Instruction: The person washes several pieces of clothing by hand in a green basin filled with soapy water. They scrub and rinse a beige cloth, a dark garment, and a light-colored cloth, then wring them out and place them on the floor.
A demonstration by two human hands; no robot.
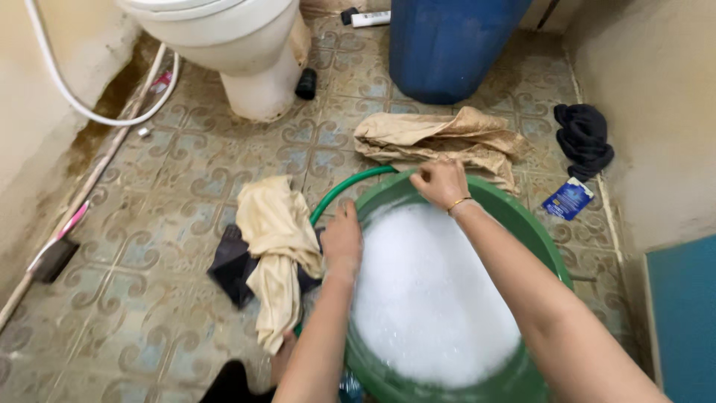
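A person bends over a green wash basin (538, 233) brimming with white suds (432, 291) on a patterned tile floor (171, 224). The right hand (441, 183) is curled closed over the basin's far rim, fingers wrapped on the edge, a thin gold bangle (458, 202) at the wrist. The left hand (341, 240) is folded over the near-left rim, gripping it where the foam begins.

Just left of the left hand, a cream cloth (277, 246) lies draped over a dark garment (231, 267), and a green hose (344, 188) curves along the basin's outer edge between the two hands. Directly beyond the right hand, a crumpled tan cloth (440, 138) lies on the tiles, with a blue barrel (447, 45) standing farther back. Well to the right of that hand, a black cloth (584, 138) and a small blue sachet (567, 198) lie by the wall. Far beyond the left hand stands a white toilet (246, 52).
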